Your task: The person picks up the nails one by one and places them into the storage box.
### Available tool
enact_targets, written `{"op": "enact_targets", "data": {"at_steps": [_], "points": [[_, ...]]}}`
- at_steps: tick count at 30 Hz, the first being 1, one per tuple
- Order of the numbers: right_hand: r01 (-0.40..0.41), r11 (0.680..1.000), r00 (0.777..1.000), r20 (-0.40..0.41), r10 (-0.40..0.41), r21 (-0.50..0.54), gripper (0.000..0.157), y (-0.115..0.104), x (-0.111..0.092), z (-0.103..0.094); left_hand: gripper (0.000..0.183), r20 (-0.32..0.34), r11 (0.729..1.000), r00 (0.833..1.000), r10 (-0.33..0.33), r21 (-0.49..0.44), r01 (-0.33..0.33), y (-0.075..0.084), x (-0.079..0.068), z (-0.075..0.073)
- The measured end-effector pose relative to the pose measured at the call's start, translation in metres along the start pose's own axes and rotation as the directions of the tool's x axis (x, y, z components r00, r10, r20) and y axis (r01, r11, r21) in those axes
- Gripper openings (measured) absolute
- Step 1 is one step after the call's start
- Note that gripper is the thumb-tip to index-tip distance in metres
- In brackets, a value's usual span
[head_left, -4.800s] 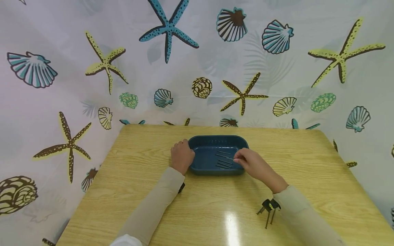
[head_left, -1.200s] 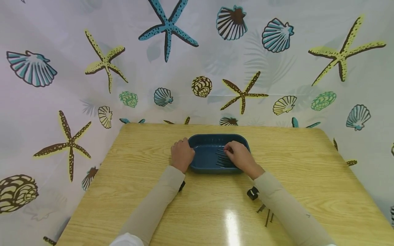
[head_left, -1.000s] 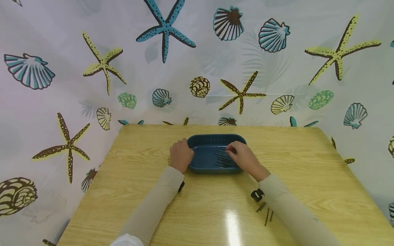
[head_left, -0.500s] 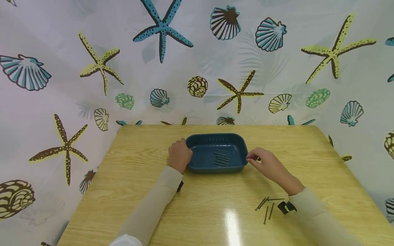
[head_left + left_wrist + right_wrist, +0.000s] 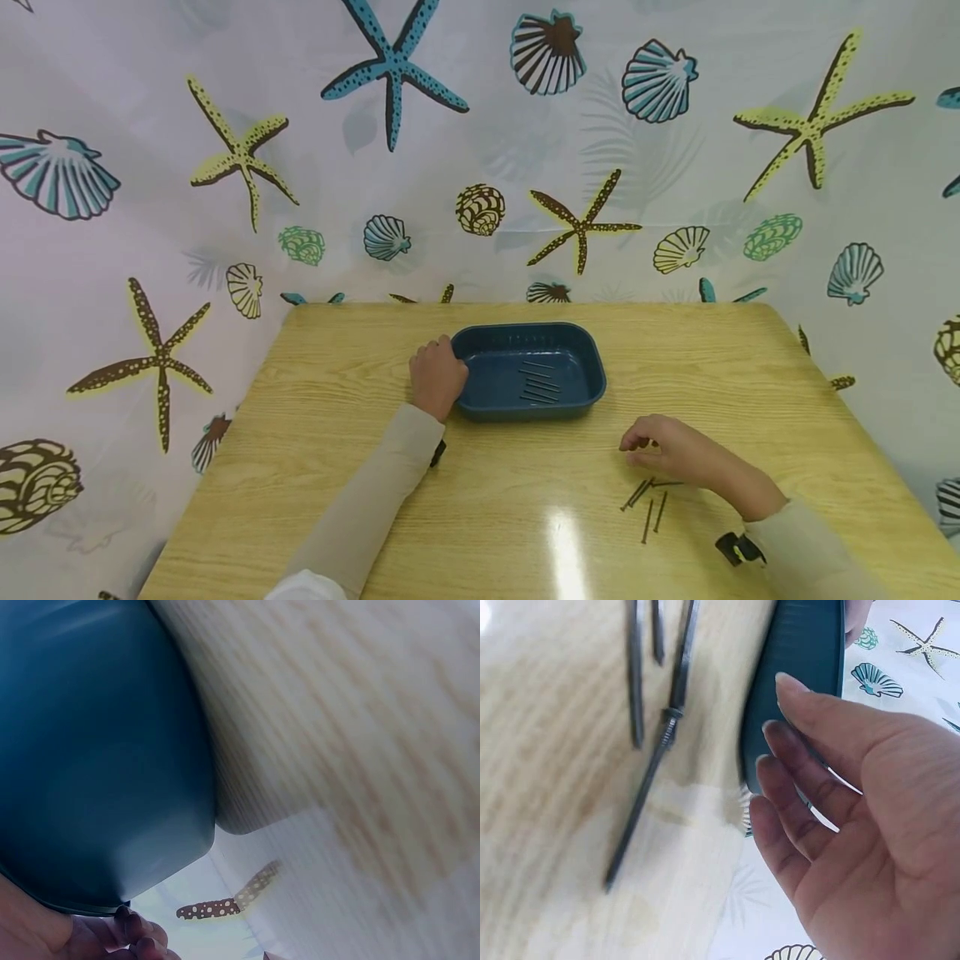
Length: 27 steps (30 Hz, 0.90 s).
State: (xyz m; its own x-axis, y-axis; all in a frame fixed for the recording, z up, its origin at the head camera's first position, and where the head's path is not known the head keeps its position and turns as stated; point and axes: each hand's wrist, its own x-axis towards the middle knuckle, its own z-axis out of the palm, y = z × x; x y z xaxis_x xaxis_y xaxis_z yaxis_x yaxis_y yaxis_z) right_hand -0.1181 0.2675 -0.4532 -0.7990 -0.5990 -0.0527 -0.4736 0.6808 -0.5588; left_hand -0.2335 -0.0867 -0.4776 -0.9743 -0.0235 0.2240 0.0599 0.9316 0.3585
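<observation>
My left hand [image 5: 437, 377] grips the left end of a dark blue rectangular dish [image 5: 525, 414], its fingers curled over the rim. In the left wrist view the dish wall [image 5: 105, 750] fills the left side, with my fingertips [image 5: 139, 928] at its edge. Several thin nails [image 5: 538, 365] lie roughly parallel inside the dish, right of its middle. To the right and nearer me, several more nails [image 5: 647, 522] rest loose on the table. Just beyond them hovers my right hand [image 5: 682, 450], fingers relaxed and apart from the thumb, holding nothing. Its wrist view shows nails [image 5: 635, 682] beside the hand.
The wooden table [image 5: 337, 500] has a bright reflection near its front. A white curtain [image 5: 435, 192] printed with starfish and shells hangs behind it and along both sides. A dark wrist strap [image 5: 738, 550] shows at my right sleeve.
My right hand has let go of a nail in the dish, drawn back past the right rim, and come nearer me by the loose nails, fingers opening. The left hand keeps its grip.
</observation>
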Motion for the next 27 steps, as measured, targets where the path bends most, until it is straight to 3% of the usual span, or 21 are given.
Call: {"op": "enact_targets", "data": {"at_steps": [8, 20, 27], "points": [[-0.069, 0.994, 0.99, 0.129, 0.059, 0.08, 0.015, 0.009, -0.011, 0.014, 0.028, 0.019, 1.0, 1.0, -0.012, 0.008, 0.012, -0.001, 0.002, 0.0], [0.041, 0.998, 0.993, 0.111, -0.046, 0.046, 0.01, 0.014, -0.013, 0.02, 0.03, 0.017, 1.0, 1.0, -0.015, -0.018, 0.015, 0.0, 0.002, 0.001], [0.041, 0.999, 0.993, 0.113, -0.043, 0.02, 0.009, 0.011, -0.014, 0.02, 0.029, 0.006, 1.0, 1.0, -0.012, -0.018, 0.012, 0.0, 0.001, 0.001]]}}
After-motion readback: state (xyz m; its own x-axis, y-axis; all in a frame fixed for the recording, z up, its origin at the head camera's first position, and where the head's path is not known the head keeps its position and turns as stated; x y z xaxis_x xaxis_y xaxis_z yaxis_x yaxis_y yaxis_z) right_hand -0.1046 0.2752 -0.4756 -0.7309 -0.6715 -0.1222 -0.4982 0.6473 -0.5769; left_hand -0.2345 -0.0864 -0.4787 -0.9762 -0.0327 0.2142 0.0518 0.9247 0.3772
